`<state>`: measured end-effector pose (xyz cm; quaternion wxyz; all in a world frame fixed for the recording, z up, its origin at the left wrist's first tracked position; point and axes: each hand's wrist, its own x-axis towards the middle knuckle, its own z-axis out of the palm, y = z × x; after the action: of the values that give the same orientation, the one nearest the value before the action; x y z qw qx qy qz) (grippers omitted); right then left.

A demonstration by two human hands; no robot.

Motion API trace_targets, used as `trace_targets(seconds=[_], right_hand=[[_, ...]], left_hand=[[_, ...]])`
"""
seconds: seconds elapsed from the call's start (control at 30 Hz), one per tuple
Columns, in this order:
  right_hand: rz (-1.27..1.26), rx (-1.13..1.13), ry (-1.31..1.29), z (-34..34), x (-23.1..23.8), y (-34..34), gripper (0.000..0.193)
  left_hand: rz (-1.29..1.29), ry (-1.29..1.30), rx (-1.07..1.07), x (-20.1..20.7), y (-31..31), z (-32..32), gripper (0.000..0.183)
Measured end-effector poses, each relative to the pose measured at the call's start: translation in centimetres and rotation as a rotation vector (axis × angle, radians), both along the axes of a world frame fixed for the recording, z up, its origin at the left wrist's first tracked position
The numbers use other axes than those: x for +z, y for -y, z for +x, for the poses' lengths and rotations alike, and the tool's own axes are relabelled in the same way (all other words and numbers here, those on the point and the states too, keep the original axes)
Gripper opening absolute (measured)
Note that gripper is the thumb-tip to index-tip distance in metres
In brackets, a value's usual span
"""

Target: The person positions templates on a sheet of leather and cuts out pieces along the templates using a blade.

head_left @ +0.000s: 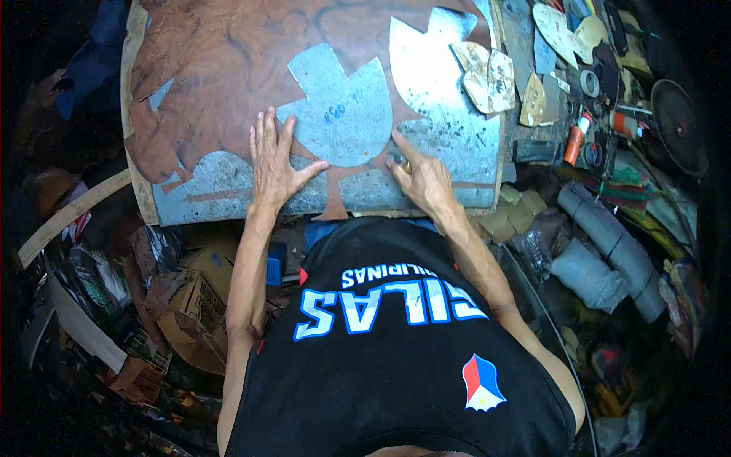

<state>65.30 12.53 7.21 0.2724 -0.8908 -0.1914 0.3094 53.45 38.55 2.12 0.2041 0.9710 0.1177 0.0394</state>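
A grey flat template (341,110) with a rounded lower edge and angular upper corners lies on a brown leather hide (228,68). My left hand (276,164) is spread open, its fingers on the leather and its thumb at the template's lower left edge. On the other side, my right hand (422,177) is closed round a small tool with a yellowish part (405,165), mostly hidden in the fingers. Its index finger reaches to the template's right edge. A narrow brown leather strip (332,196) runs from below the template to the table's near edge.
Grey metal sheet (464,171) covers the worktable under the leather. Pale cut patterns (487,80) lie at its right. Beyond stand an orange-and-white tube (577,139), a tape roll (589,83) and a round disc (680,127). Rolled grey material (609,240) and cardboard (190,312) flank me.
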Motion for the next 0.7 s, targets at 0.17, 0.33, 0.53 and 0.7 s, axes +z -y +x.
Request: trace_targets(seconds=[0.17, 0.33, 0.53, 0.7], right_hand=[[0.006, 0.122, 0.016, -0.8, -0.3, 0.8, 0.06], [0.008, 0.172, 0.052, -0.8, -0.5, 1.1, 0.061], [-0.029, 0.191, -0.015, -0.2, -0.1, 0.8, 0.068], [-0.066, 0.214, -0.046, 0.0, -0.2, 0.9, 0.068]], left_hand=[[-0.054, -0.028, 0.016, 0.0, 0.2, -0.5, 0.102], [-0.085, -0.039, 0.011, 0.1, 0.3, -0.7, 0.106], [-0.088, -0.018, 0.034, 0.0, 0.3, -0.9, 0.106], [-0.102, -0.026, 0.034, 0.1, 0.3, -0.6, 0.105]])
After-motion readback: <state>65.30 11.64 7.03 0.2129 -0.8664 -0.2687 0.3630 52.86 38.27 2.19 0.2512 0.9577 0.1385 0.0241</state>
